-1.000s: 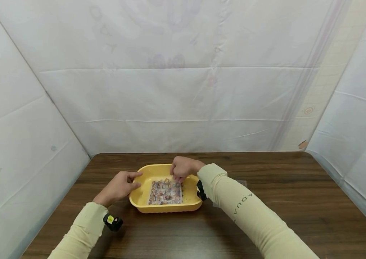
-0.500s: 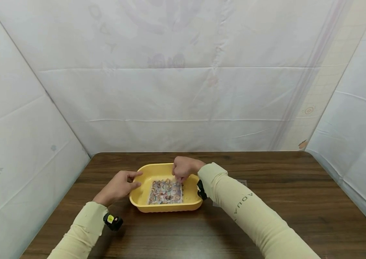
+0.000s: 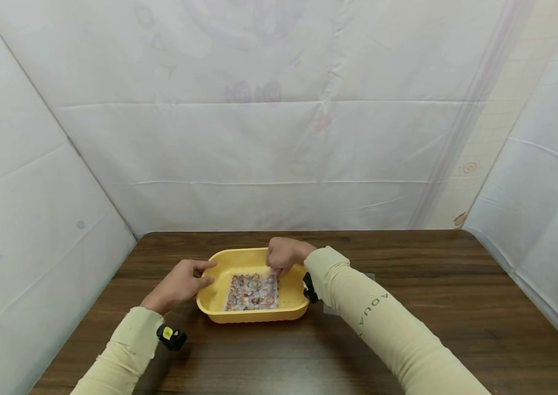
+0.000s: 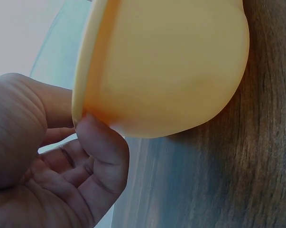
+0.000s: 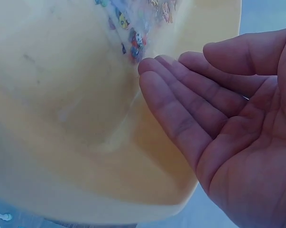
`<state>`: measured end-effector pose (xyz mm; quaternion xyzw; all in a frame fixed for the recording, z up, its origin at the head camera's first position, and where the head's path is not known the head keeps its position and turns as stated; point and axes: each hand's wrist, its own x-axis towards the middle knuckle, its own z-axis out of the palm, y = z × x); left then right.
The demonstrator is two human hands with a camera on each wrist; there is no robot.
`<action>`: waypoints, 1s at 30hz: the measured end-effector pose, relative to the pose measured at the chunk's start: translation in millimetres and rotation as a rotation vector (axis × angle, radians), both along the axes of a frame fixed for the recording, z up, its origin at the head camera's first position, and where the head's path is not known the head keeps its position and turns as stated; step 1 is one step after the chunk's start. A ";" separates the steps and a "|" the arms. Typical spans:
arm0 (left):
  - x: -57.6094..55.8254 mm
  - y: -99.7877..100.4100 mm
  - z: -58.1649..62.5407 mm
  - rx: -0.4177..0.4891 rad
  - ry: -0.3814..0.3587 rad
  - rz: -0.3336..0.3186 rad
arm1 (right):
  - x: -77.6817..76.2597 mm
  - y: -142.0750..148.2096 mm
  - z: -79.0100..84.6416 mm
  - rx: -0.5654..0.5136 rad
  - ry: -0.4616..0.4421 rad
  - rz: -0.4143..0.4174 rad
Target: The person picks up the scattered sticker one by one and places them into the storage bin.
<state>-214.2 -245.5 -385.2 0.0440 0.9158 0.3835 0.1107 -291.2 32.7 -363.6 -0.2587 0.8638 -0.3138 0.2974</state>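
Note:
A yellow plastic basin [image 3: 254, 316] sits on the table, and a sheet crowded with small colourful cartoon figures [image 3: 252, 292] lies flat on its bottom. My left hand [image 3: 180, 282] pinches the basin's left rim; the left wrist view shows thumb and forefinger on either side of the yellow wall [image 4: 171, 61]. Reaching over the back right side, my right hand [image 3: 286, 255] is inside the basin. Its fingers are gently bent with the thumb apart and nothing between them. In the right wrist view the fingertips [image 5: 154, 85] are right at the edge of the cartoon figures [image 5: 137, 40].
A clear plastic sheet [image 3: 370, 276] lies on the dark wood table [image 3: 437, 307], partly hidden beneath my right forearm. Pale printed cloth [image 3: 279, 164] hangs behind the table and on both sides. A black strap mount [image 3: 172, 337] is on my left wrist.
My right hand has shifted slightly to the right, from over the cartoon sheet's back right corner to just at its edge. The left hand keeps its hold on the rim.

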 end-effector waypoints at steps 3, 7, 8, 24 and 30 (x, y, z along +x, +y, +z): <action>-0.7 0.3 -0.4 -0.002 0.000 0.000 | -0.8 1.8 -0.3 0.004 -0.008 -0.010; -1.8 0.2 -0.9 0.000 0.001 -0.003 | -1.7 4.8 -0.1 -0.016 -0.041 -0.021; -2.1 0.1 -0.9 0.000 0.000 -0.002 | -2.1 5.9 -0.3 -0.023 -0.049 -0.024; -3.0 -1.3 -0.1 -0.029 0.014 0.009 | 1.2 29.7 5.6 -0.055 0.042 0.027; -2.6 -1.6 -1.2 -0.003 0.012 -0.004 | 3.1 40.2 3.8 -0.200 -0.043 -0.090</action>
